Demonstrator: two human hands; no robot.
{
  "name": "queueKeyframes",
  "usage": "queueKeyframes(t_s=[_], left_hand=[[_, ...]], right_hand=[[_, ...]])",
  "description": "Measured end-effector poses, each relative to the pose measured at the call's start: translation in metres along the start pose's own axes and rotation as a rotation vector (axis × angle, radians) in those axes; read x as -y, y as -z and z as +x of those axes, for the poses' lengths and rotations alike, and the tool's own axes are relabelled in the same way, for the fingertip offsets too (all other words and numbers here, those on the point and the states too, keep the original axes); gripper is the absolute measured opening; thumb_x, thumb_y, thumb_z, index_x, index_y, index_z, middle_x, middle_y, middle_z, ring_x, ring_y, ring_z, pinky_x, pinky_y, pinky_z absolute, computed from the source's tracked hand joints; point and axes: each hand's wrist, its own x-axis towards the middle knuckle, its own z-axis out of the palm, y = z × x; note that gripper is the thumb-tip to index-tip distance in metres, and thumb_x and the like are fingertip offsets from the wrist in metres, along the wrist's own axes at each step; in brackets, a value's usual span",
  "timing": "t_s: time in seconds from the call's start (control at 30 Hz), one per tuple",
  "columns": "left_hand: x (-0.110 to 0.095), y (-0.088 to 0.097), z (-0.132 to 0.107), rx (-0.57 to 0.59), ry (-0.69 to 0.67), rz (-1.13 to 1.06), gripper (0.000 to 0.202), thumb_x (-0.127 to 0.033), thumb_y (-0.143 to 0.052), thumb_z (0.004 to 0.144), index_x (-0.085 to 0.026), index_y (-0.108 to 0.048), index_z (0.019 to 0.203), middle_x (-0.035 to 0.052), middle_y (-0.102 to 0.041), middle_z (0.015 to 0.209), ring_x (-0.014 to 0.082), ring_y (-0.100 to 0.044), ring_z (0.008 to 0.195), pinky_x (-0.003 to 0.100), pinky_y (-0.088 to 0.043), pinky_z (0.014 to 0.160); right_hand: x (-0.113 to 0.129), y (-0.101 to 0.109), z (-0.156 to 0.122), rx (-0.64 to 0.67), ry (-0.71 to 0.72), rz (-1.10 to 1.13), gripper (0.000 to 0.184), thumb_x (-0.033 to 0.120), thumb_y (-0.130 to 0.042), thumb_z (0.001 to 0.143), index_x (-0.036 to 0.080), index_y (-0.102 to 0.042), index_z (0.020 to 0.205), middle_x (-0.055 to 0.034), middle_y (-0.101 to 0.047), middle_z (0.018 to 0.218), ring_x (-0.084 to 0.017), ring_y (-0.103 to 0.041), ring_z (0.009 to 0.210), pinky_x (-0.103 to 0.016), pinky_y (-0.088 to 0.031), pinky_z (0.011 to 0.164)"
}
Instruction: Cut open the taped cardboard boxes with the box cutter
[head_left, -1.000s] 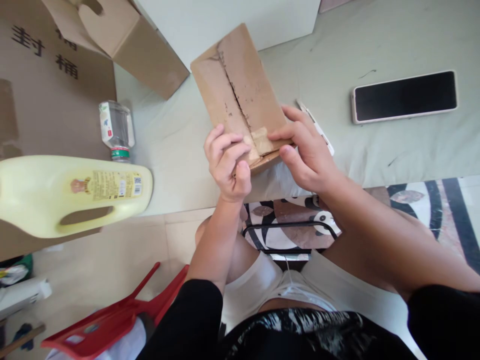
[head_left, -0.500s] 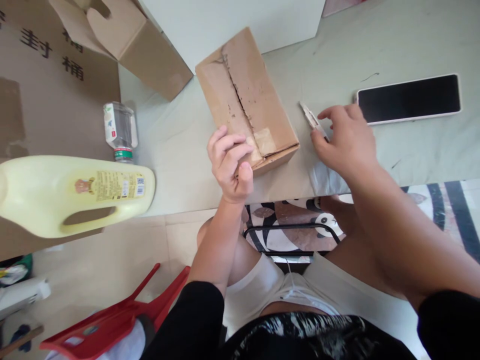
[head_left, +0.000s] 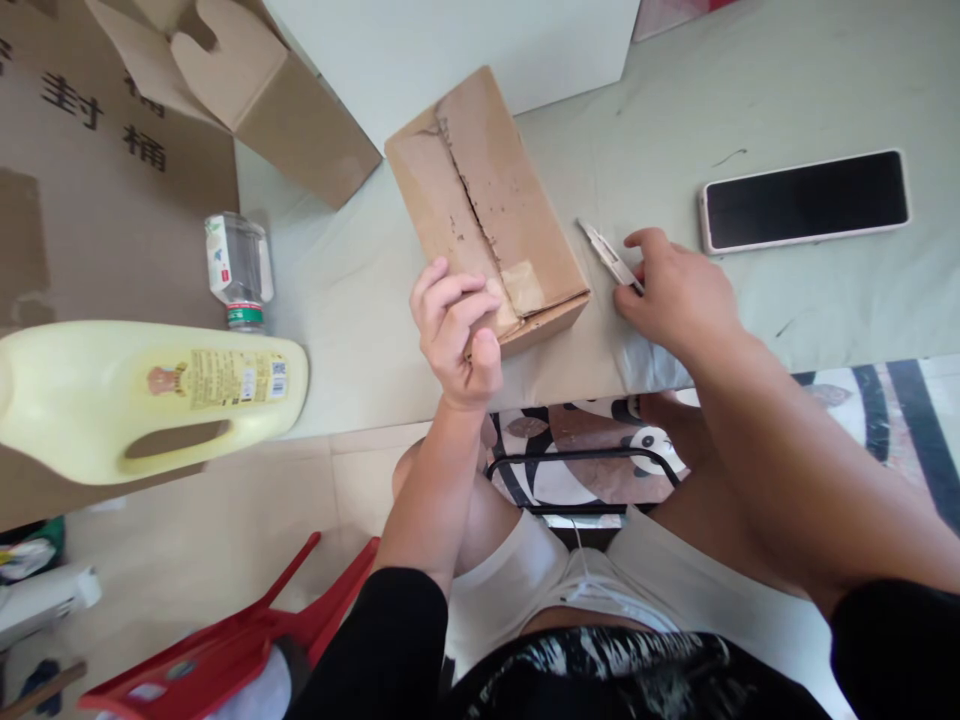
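A small brown cardboard box (head_left: 480,200) lies on the pale green table (head_left: 675,120), its top seam torn and a patch of tape near its front corner. My left hand (head_left: 454,330) is curled round the box's near left corner and grips it. Just right of the box lies a slim white utility knife (head_left: 604,255). My right hand (head_left: 675,295) has its fingers closed on the knife's near end, and the blade end points away toward the box.
A black phone in a pale case (head_left: 804,200) lies at the right. A clear plastic bottle (head_left: 238,265) and a big yellow jug (head_left: 142,395) lie at the left, with open cardboard boxes (head_left: 247,80) behind. A red plastic stool (head_left: 225,640) stands on the floor.
My right hand left the box's front corner, moved right to the utility knife and closed on it. The left hand kept its grip on the box.
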Motion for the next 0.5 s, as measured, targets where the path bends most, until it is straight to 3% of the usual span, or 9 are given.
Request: queueKeyframes(t_s=[0.23,0.5], left_hand=[[-0.0003,-0.0001,-0.0005,0.003,-0.005,0.021,0.029,-0.036,-0.038,0.097,-0.025,-0.064,0.095,0.004,-0.066,0.099,0.0221,-0.064,0.109,0.047,-0.05,0.107],[-0.0006,-0.0001,0.0001,-0.003,-0.004,-0.013,0.028,-0.035,-0.039,0.097,-0.024,-0.065,0.096,0.005,-0.065,0.098,0.0226,-0.063,0.107,0.049,-0.05,0.107]], right_hand=[[-0.0008,-0.002,0.0014,0.013,0.011,-0.052,0.057,0.024,-0.054,0.08,0.016,-0.057,0.136,-0.0184,-0.073,0.108,-0.035,-0.066,0.088,-0.048,-0.053,0.072],[0.0008,-0.0027,0.0023,0.014,0.006,-0.087,0.037,0.026,-0.054,0.078,0.017,-0.068,0.111,-0.0169,-0.073,0.096,-0.03,-0.064,0.079,-0.041,-0.048,0.066]])
